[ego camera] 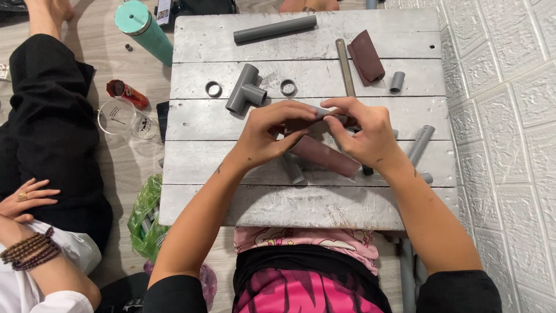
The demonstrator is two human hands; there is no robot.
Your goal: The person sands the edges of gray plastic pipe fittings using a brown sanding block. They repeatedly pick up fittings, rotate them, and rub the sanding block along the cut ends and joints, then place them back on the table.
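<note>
The person's left hand (267,134) and right hand (364,132) meet over the middle of the whitewashed wooden tabletop (301,206). Together they hold a short grey pipe piece (324,111) with a strip of brown sandpaper (324,155) around it; the strip hangs down below the hands. The fingers of both hands are closed on the pipe piece and the sandpaper. Just beyond the left hand lies a grey T-shaped fitting (245,88), with a grey ring (214,88) on one side and a second ring (288,87) on the other. A long grey pipe (275,28) lies at the far edge. A folded brown sandpaper sheet (366,57) rests near a small grey sleeve (397,82).
</note>
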